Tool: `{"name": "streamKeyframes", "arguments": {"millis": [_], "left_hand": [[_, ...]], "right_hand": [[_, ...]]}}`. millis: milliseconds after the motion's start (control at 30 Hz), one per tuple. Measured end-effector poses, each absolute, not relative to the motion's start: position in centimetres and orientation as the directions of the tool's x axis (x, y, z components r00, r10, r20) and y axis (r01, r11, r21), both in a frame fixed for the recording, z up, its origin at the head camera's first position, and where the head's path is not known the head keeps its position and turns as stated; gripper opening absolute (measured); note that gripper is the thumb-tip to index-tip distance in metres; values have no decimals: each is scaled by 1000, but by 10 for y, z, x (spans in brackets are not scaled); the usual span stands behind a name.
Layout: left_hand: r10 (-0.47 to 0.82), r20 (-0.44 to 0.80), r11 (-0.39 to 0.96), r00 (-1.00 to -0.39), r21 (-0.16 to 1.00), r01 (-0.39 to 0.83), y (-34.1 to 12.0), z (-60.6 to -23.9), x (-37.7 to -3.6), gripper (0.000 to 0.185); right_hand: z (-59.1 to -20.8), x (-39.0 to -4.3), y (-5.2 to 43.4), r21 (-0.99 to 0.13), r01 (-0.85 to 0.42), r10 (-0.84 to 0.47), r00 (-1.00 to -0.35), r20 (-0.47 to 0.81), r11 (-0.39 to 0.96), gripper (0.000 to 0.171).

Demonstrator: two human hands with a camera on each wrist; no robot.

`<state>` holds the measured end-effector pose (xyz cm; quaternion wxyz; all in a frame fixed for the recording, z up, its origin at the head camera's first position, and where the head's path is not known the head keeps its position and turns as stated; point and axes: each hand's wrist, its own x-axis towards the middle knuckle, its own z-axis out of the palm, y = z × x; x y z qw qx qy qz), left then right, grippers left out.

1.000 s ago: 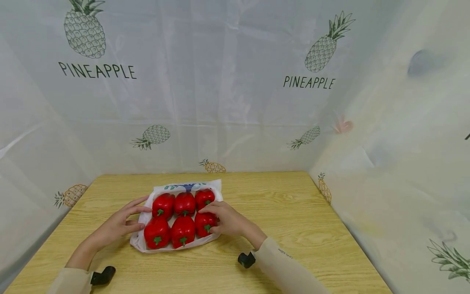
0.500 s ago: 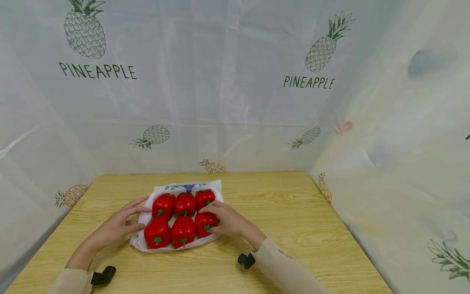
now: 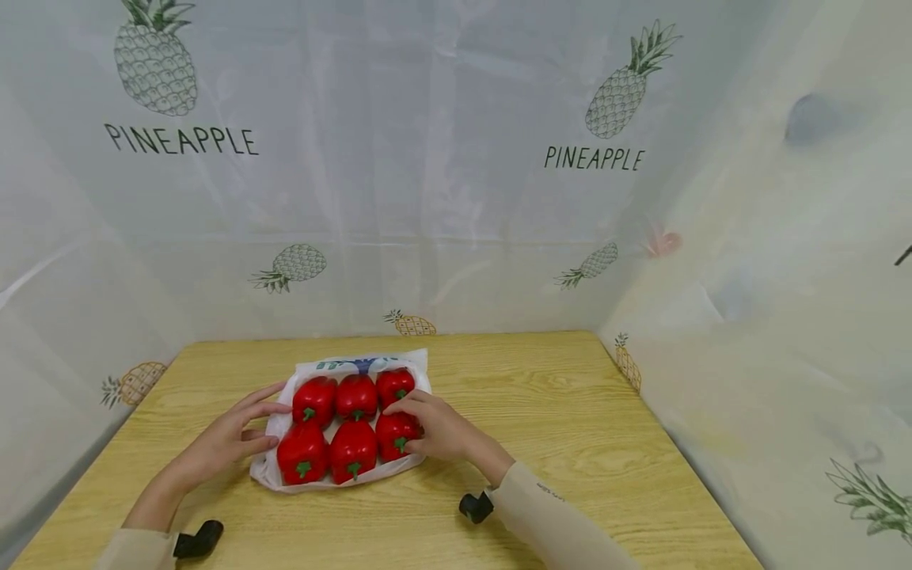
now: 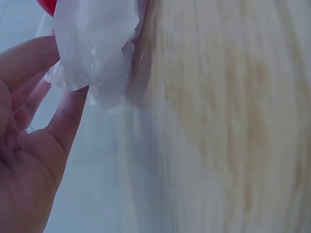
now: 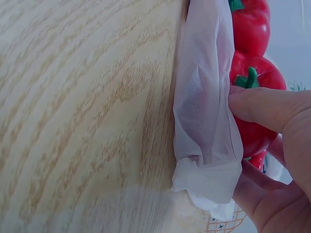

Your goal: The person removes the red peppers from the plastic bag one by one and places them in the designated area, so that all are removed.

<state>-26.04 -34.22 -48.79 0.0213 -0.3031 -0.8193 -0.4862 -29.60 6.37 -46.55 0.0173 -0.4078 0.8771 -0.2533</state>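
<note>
Several glossy red bell peppers with green stems sit in two rows inside a white plastic bag (image 3: 267, 475) that is spread around them like a tray. My right hand (image 3: 443, 430) grips the front right bell pepper (image 3: 394, 434) from its outer side. In the right wrist view the thumb (image 5: 257, 103) lies beside that pepper's stem, and the other fingers reach round its far side. My left hand (image 3: 224, 443) rests at the bag's left edge with its fingers spread, near the left-hand peppers. The left wrist view shows the thumb (image 4: 70, 114) against the white plastic (image 4: 97, 43), its tip hidden.
The bag lies on a wooden table (image 3: 556, 443), left of the middle. A pale curtain (image 3: 427, 158) printed with pineapples hangs behind the table and along both sides. Black mounts (image 3: 199, 540) sit on the wrists by the beige sleeves (image 3: 563, 514).
The head view has shifted very slightly. Both hands keep their places at the bag, and the peppers lie as before.
</note>
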Motion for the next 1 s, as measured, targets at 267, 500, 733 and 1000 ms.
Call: {"name": "streamKeyframes", "arguments": {"millis": [267,500,733,1000], "left_hand": [[467,348,370,-813,758,537,-342,-488,-257,49],[473,380,400,-795,711,578,-338,-488,-257,52],[463,369,450,-806,686,572,-334,-487,-256,53],[449,359,495,-818,663,562,-332,-484,-254,50]], "right_hand": [[-462,-292,62,-456,-710,-722,-666,187,536,56],[-463,-291,62,-436,-713,-717,-670,193,549,55],[-463,-289,63,-455,-698,-704,-684,192,554,55],[-465,-290,62,-463,-697,-706,-681,192,547,55]]}}
